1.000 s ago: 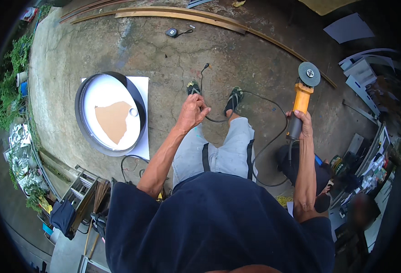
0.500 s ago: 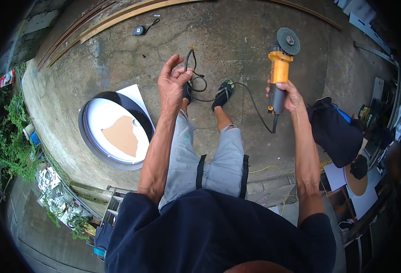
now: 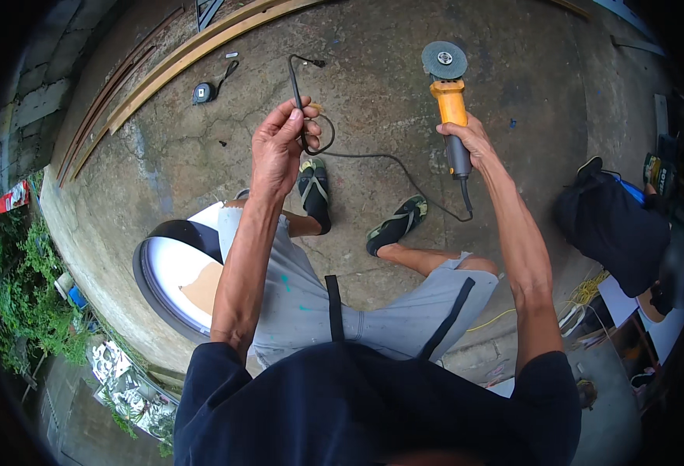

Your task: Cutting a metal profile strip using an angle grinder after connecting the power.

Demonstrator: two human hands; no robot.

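Observation:
My left hand [image 3: 280, 144] grips a looped black power cord [image 3: 385, 157], fingers curled round it, with the plug [image 3: 318, 64] dangling or lying just beyond, I cannot tell which. My right hand [image 3: 464, 140] is wrapped round the grey body of a yellow-and-grey angle grinder [image 3: 452, 109], whose round disc [image 3: 444, 59] points away from me. The cord runs from the grinder's tail across to my left hand. My sandalled feet [image 3: 315, 194] stand apart on the cracked concrete floor [image 3: 373, 93].
A round black-rimmed shape with white inside [image 3: 163, 279] lies at left. Wooden planks [image 3: 179, 62] and a tape measure [image 3: 203, 92] lie ahead. At right, a person in dark clothing [image 3: 606, 221] bends low near yellow cord [image 3: 586, 291]. Plants [image 3: 16, 295] line the far left.
Both hands have moved forward, raising cord and grinder higher in view; the cord's loop has shifted. My legs and body have turned, my feet now standing differently, and the round shape sits lower in view.

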